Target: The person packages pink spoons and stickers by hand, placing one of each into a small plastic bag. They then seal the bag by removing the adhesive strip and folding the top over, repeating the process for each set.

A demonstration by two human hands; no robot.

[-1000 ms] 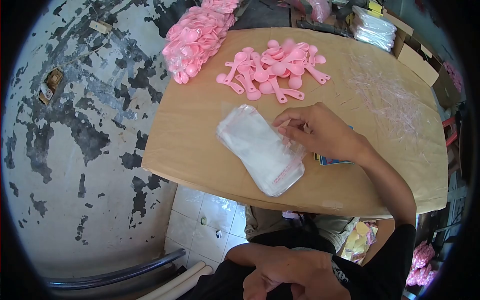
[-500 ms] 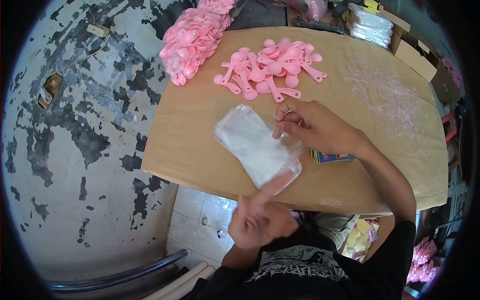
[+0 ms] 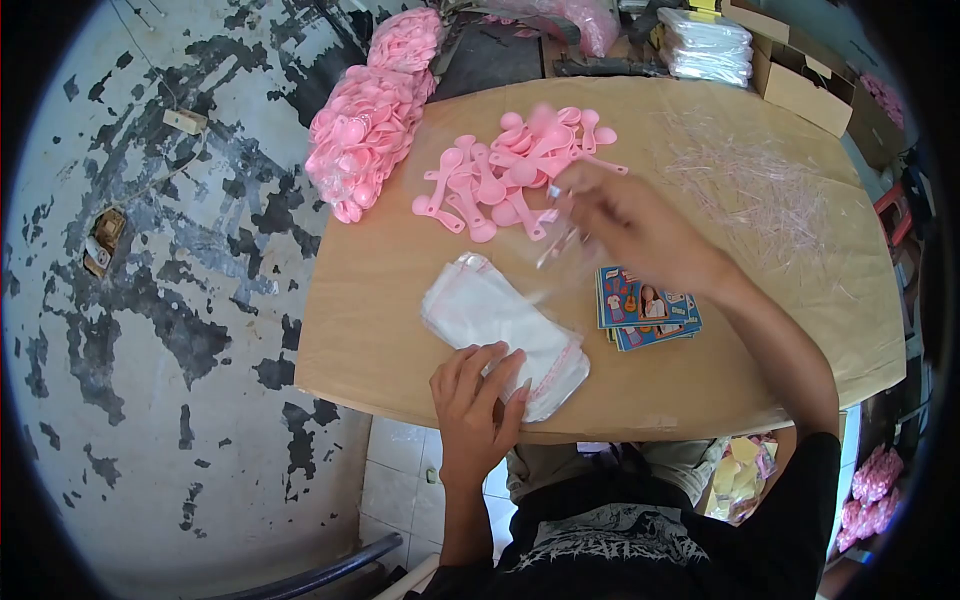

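Observation:
A stack of clear plastic bags (image 3: 500, 325) lies near the table's front edge. My left hand (image 3: 478, 400) rests on its lower left side with fingers spread and nothing gripped. Over the middle of the table my right hand (image 3: 640, 225), blurred by motion, has its fingers closed on a clear plastic bag (image 3: 565, 250). Just beyond it lies a loose pile of pink spoons (image 3: 490, 185). Blue printed cards (image 3: 645, 310) are stacked below my right wrist.
A large bag of pink spoons (image 3: 365, 135) sits at the table's back left. Thin clear strips (image 3: 750, 190) are scattered on the right. Packed plastic bags (image 3: 705, 48) and a cardboard box (image 3: 805, 90) stand at the back right.
My left hand has moved up onto the bag stack. My right hand has shifted up with a clear bag, away from the stack, and the printed cards are more exposed.

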